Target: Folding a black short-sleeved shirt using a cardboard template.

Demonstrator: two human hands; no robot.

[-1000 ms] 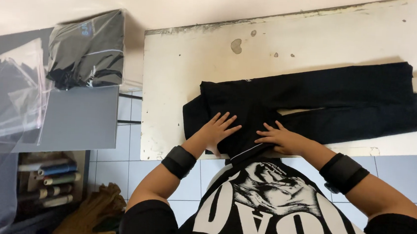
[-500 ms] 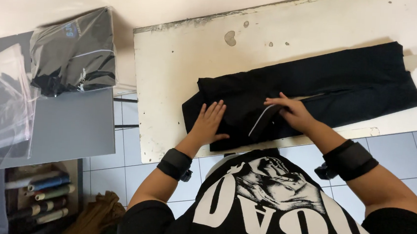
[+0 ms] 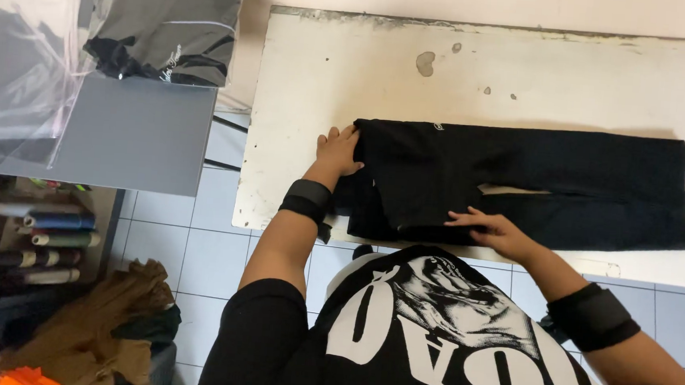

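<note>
On the white table, both hands' fingers press flat, spread, on a folded black garment; bagged dark clothing lies far left.

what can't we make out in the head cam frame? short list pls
- Left hand: fingertips reach the black garment's left edge; whether they grip or tuck under it is unclear.
- Garment: kind unclear, folded on itself.
- White table: right end cut by the frame edge.
- Bagged dark garment: top cut off; glare on the plastic.
- Right hand: palm hidden.
</note>
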